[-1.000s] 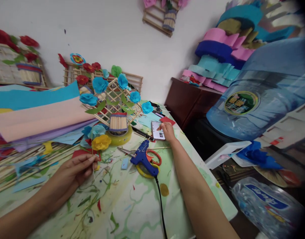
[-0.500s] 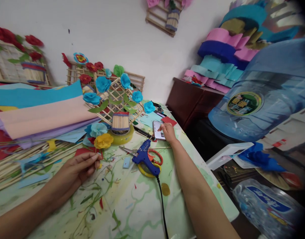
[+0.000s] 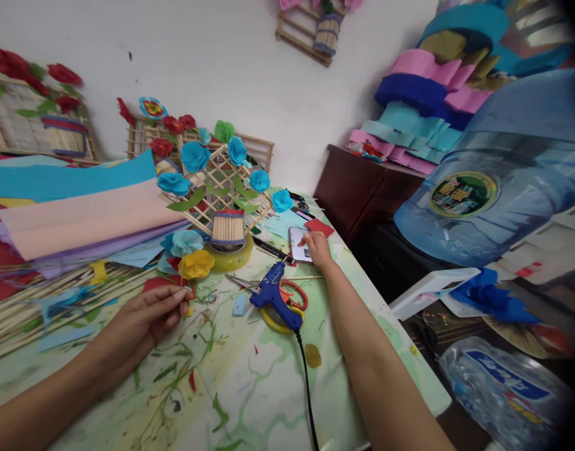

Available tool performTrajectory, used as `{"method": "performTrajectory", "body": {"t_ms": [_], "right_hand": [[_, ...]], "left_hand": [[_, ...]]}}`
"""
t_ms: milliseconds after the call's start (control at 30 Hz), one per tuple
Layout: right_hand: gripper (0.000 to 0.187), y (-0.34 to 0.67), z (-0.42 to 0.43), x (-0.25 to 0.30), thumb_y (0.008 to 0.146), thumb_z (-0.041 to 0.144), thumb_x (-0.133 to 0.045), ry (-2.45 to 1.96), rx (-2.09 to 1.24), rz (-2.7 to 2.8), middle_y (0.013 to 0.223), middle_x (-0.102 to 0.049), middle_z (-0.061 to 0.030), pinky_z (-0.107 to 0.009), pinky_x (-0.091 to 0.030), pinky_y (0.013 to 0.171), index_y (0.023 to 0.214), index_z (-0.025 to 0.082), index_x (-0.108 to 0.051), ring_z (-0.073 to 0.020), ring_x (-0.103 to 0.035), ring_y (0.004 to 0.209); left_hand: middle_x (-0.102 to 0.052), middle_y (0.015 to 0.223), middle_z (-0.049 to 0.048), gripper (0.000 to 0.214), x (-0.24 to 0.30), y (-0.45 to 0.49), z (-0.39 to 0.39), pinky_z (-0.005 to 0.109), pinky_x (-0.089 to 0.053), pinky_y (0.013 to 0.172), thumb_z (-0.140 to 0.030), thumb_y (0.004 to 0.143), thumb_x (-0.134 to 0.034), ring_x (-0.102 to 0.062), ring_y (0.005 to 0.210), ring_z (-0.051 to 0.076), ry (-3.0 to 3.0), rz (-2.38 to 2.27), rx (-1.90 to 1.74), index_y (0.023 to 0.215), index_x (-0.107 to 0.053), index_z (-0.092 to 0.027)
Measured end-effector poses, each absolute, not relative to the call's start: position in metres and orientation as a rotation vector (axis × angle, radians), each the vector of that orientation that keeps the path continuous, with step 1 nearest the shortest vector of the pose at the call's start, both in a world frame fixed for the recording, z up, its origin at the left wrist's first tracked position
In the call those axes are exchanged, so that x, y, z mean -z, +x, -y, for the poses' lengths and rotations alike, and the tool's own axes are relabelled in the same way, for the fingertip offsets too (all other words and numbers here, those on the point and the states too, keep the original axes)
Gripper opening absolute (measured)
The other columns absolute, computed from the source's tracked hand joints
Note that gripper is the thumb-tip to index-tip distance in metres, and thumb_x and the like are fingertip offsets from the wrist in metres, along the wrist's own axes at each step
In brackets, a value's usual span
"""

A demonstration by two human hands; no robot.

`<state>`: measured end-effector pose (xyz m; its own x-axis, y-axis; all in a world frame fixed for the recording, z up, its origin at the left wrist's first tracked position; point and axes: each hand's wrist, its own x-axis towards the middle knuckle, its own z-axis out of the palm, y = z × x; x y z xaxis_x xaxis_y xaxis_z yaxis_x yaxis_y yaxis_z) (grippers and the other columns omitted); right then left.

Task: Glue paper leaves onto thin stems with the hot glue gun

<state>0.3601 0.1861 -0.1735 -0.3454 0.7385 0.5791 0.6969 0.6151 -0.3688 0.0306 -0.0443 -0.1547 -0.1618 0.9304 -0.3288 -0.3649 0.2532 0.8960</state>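
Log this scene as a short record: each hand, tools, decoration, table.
Left hand: pinching the stem below a yellow paper flower
Right hand: at the phone, finger over its lit screen
Tools: blue glue gun, lying across scissors
Decoration: stick lattice bearing blue flowers
Table: patterned, strewn with green scraps

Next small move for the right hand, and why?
Probably lift the right hand off the phone: a fingertip is at its lit screen, while the left hand seems to pinch the yellow flower by its stem, so a free hand could help there.
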Motion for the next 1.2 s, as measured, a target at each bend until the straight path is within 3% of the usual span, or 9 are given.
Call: {"method": "performTrajectory", "body": {"t_ms": [400,600,867,1100,1200], "right_hand": [[0.075,0.358,-0.185,0.167,0.094,0.06,-0.013,-1.154,-0.036,2.073,0.074,-0.068,-0.0071,-0.037,-0.035,0.09,0.067,0.019,-0.069,-0.0224,-0.058,0.081],[0.074,0.357,-0.183,0.168,0.094,0.06,-0.016,-1.15,-0.044,2.115,0.069,-0.066,-0.0067,-0.034,-0.038,0.084,0.067,0.018,-0.07,-0.0201,-0.058,0.073],[0.072,0.355,-0.179,0.167,0.094,0.06,-0.018,-1.109,-0.049,2.106,0.071,-0.067,-0.0078,-0.037,-0.038,0.085,0.066,0.018,-0.069,-0.0219,-0.06,0.075],[0.06,0.328,-0.163,0.119,0.094,0.055,-0.026,-1.082,-0.038,1.896,0.079,-0.067,-0.0093,-0.038,-0.043,0.078,0.08,0.016,-0.069,-0.0248,-0.061,0.082],[0.042,0.301,-0.13,0.083,0.094,0.049,-0.038,-0.853,-0.092,1.736,0.084,-0.068,-0.0049,-0.036,-0.046,0.077,0.084,0.019,-0.064,-0.0204,-0.062,0.08]], "left_hand": [[-0.062,0.066,0.0011,0.014,0.147,0.032,0.046,0.01,-0.045,0.045,-0.018,0.06,-0.078,-0.046,0.048,0.005,0.566,-1.185,-1.344,0.07,-0.07,-0.013],[-0.06,0.066,0.0013,0.004,0.147,0.029,0.045,0.01,-0.046,0.044,-0.011,0.069,-0.07,-0.047,0.049,0.005,0.548,-1.131,-1.373,0.073,-0.07,-0.013],[-0.06,0.066,0.0027,0.013,0.145,0.029,0.045,0.012,-0.047,0.044,-0.003,0.075,-0.059,-0.049,0.048,0.006,0.525,-1.098,-1.416,0.072,-0.068,-0.012],[-0.058,0.061,0.0019,0.007,0.134,0.029,0.049,0.007,-0.043,0.042,-0.004,0.071,-0.064,-0.046,0.046,0.003,0.559,-0.964,-1.475,0.068,-0.065,-0.009],[-0.057,0.058,0.0006,0.006,0.131,0.028,0.05,0.006,-0.042,0.042,-0.007,0.071,-0.068,-0.045,0.044,0.002,0.575,-0.908,-1.478,0.068,-0.064,-0.01]]}}
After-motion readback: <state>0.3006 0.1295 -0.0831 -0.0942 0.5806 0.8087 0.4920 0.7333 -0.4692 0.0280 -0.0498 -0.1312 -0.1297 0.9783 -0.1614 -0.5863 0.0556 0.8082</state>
